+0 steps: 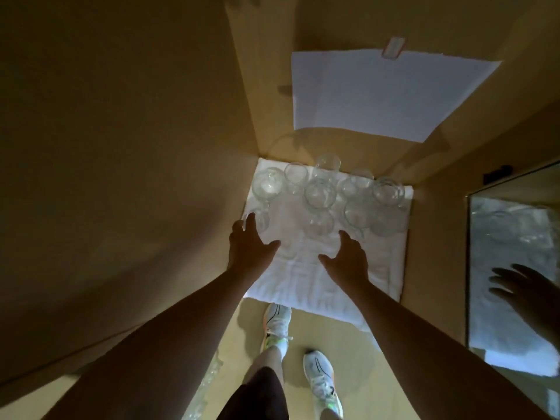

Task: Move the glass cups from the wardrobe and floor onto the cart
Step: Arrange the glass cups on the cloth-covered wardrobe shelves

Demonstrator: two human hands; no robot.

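Observation:
Several clear glass cups (pixel 320 194) stand close together on a white cloth (pixel 312 274) on the wardrobe's bottom. One glass cup (pixel 262 220) stands apart at the cloth's left edge, and another glass cup (pixel 321 224) stands at the front of the group. My left hand (pixel 247 248) reaches in with straight fingers, its fingertips beside the left cup. My right hand (pixel 347 262) hovers open over the cloth, just below the front cup. Neither hand holds anything.
Wooden wardrobe walls (pixel 121 147) close in on the left and right. A white sheet of paper (pixel 378 95) hangs on the back panel. A mirror (pixel 515 268) at the right reflects the cups and a hand. My feet in white shoes (pixel 321 380) stand on the wooden floor.

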